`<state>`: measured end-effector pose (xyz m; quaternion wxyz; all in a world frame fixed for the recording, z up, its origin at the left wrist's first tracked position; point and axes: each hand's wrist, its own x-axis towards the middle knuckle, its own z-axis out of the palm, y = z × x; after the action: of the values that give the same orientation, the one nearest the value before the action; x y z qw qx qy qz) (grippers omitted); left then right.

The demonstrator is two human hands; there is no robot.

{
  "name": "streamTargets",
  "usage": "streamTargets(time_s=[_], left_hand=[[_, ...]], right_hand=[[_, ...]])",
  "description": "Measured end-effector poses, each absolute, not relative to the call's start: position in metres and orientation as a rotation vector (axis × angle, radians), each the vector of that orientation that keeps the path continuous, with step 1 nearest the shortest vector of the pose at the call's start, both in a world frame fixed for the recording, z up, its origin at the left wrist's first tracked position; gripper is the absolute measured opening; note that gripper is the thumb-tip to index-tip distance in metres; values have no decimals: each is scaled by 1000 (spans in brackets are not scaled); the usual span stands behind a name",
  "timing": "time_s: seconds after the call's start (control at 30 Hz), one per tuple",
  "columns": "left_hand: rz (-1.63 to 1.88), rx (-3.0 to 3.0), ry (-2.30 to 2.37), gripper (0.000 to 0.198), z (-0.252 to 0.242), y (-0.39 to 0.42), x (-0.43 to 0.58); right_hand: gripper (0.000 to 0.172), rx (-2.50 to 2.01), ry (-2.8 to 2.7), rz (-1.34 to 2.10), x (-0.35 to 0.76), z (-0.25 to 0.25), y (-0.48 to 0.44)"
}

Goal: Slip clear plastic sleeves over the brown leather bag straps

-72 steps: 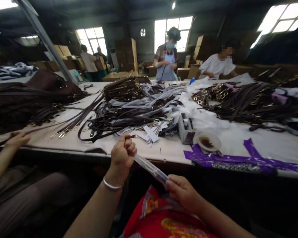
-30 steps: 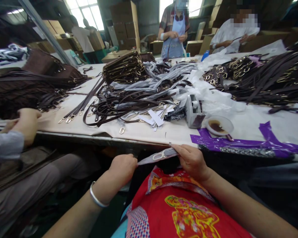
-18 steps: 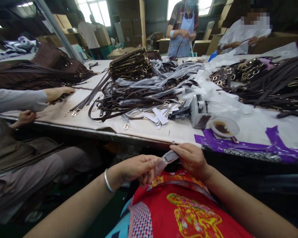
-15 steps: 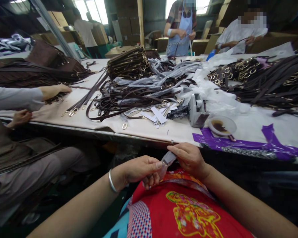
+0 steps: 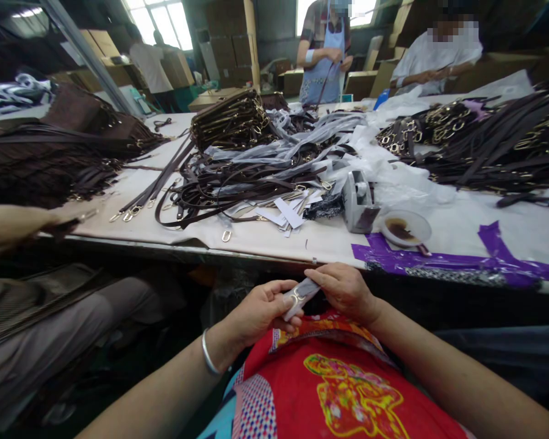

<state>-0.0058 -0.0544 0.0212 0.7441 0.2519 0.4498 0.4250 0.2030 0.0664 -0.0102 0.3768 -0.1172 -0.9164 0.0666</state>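
Between my two hands, above my lap, is a dark strap in a clear plastic sleeve (image 5: 301,296), with a gold-coloured metal clasp showing through. My left hand (image 5: 268,308), with a silver bangle at the wrist, pinches the sleeve's lower left end near the clasp. At the upper right end my right hand (image 5: 346,291) is closed on it, thumb and fingers together. Just beyond my hands runs the front edge of the table, where white paper slips (image 5: 289,213), a loose gold ring (image 5: 226,236) and a grey tape dispenser (image 5: 357,201) lie.
Dark straps (image 5: 247,183) with gold clasps are heaped mid-table, more straps (image 5: 485,146) at right. A bowl of brown liquid (image 5: 401,228) stands near purple tape (image 5: 439,262). At left, a co-worker's arm (image 5: 13,225) reaches past brown fringed bags (image 5: 36,152). Two people stand across the table.
My left hand has turned slightly, so the gold clasp in the sleeve now shows. The co-worker's hand at left has drawn back towards the table edge with a dark item.
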Motion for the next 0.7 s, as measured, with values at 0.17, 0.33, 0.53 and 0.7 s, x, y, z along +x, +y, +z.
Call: streamTargets(time_s=[0.17, 0.33, 0.53, 0.7], left_hand=[[915, 418, 806, 49, 22, -48, -4], [836, 365, 926, 37, 18, -39, 2], [698, 346, 858, 35, 30, -39, 7], [687, 364, 846, 28, 38, -39, 14]], right_hand=[[35, -286, -2376, 137, 204, -16, 66], [29, -238, -2475, 74, 203, -17, 61], [26, -201, -2516, 53, 201, -11, 61], [36, -205, -2498, 395, 197, -9, 58]])
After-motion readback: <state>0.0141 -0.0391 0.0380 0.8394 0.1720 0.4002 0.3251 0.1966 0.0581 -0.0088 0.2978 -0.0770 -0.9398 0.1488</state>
